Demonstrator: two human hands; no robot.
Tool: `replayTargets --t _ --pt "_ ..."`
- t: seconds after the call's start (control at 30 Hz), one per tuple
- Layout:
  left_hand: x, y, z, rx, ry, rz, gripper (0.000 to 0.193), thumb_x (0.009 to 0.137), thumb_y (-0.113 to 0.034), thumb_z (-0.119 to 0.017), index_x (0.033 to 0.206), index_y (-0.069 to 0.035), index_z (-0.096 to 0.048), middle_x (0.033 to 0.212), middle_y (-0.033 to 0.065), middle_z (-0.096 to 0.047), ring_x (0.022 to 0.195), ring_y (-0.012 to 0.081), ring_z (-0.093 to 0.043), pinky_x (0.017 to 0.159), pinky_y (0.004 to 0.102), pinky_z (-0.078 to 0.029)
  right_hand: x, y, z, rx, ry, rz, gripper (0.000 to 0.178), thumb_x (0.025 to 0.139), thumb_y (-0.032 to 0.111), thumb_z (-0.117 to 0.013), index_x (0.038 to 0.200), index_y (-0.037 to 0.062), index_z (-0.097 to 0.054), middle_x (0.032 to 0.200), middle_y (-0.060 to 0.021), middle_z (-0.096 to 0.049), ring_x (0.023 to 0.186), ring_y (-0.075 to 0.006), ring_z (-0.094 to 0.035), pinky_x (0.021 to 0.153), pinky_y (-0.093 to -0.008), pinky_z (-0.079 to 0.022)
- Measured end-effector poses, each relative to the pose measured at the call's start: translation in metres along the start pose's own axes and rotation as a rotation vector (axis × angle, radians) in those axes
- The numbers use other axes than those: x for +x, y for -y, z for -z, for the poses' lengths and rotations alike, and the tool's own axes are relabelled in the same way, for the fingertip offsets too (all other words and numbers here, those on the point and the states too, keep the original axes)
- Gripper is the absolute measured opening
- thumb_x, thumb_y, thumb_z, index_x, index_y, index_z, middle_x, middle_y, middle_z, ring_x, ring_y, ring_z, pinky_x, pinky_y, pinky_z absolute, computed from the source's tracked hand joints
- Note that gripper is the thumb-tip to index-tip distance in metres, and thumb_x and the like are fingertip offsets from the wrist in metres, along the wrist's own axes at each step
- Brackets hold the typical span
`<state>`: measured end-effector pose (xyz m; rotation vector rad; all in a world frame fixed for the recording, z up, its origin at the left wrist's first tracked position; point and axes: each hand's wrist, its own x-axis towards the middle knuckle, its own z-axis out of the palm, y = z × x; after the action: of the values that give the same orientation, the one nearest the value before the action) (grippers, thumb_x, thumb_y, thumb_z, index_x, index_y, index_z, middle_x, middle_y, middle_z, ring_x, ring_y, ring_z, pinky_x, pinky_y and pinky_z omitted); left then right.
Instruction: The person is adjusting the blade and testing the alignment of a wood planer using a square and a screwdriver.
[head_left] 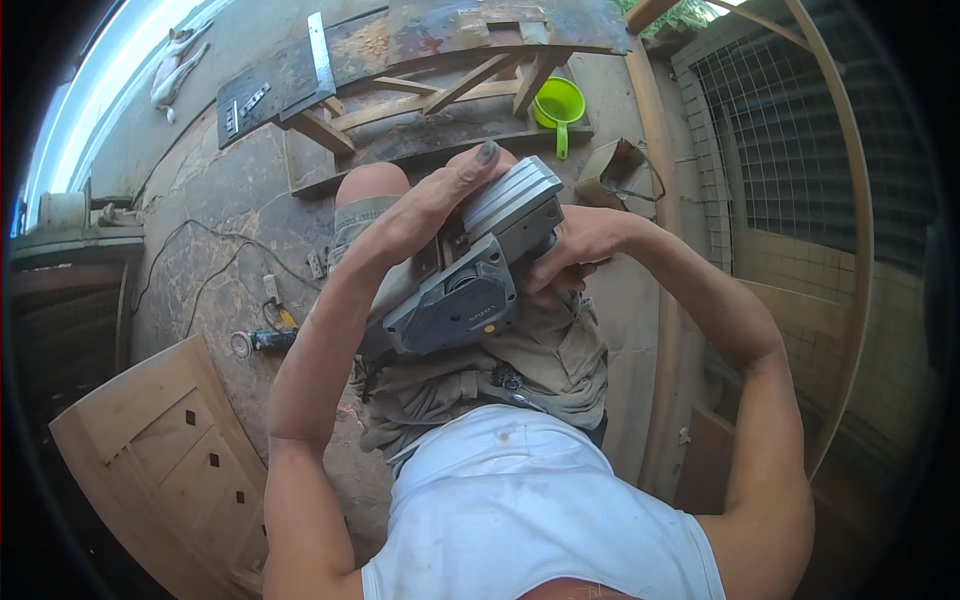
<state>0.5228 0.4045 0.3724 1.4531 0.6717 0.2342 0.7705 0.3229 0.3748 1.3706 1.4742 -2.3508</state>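
Observation:
An electric hand planer [455, 312] with a grey and dark body rests tilted across my lap, its ridged metal sole plate [515, 195] facing up. My left hand [435, 205] lies against the planer's far left side, thumb stretched along the sole plate; its other fingers are mostly hidden behind the tool. On the opposite side, my right hand [580, 245] curls its fingers at the planer's edge, close to a dark round knob [543, 245]. The planer covers part of that grip.
Ahead stands a wooden workbench [375, 45] with a metal ruler [319, 55]. A green dipper [558, 102] sits beneath its right end. Left of me are an angle grinder [262, 341], cords and a carved wooden panel [165, 440]. A pale animal [175, 78] lies far left.

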Motion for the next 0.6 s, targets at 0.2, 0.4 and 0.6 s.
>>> replayTargets --t 0.2,0.4,0.6 --pt "0.01 0.011 -0.002 0.069 0.241 0.007 0.068 0.115 -0.057 -0.056 0.149 0.0 -0.067 0.131 0.0125 -0.075 0.12 0.0187 -0.065 0.11 0.0351 -0.048 0.008 -0.016 -0.055 -0.182 -0.49 0.365 0.043 0.086 0.012 -0.083 0.125 -0.0006 -0.072 0.116 -0.0128 -0.077 0.106 -0.025 -0.072 0.097 -0.0396 -0.058" --pt "0.009 0.031 -0.004 0.019 0.174 0.074 0.061 0.114 -0.052 -0.061 0.147 0.0 -0.07 0.124 0.009 -0.077 0.114 0.0152 -0.066 0.103 0.033 -0.051 0.012 -0.024 -0.07 -0.175 -0.609 0.309 0.05 0.084 0.015 -0.086 0.129 0.0008 -0.07 0.122 -0.0129 -0.077 0.111 -0.0246 -0.073 0.101 -0.0388 -0.057" --pt "-0.011 0.022 0.025 0.013 -0.076 0.083 0.055 0.113 -0.048 -0.065 0.143 -0.002 -0.073 0.121 0.0093 -0.08 0.111 0.0134 -0.07 0.101 0.0312 -0.054 -0.006 -0.001 -0.041 0.038 -0.409 0.099 0.057 0.083 0.025 -0.09 0.13 -0.0011 -0.072 0.107 -0.0073 -0.076 0.088 -0.0162 -0.07 0.078 -0.0326 -0.059"
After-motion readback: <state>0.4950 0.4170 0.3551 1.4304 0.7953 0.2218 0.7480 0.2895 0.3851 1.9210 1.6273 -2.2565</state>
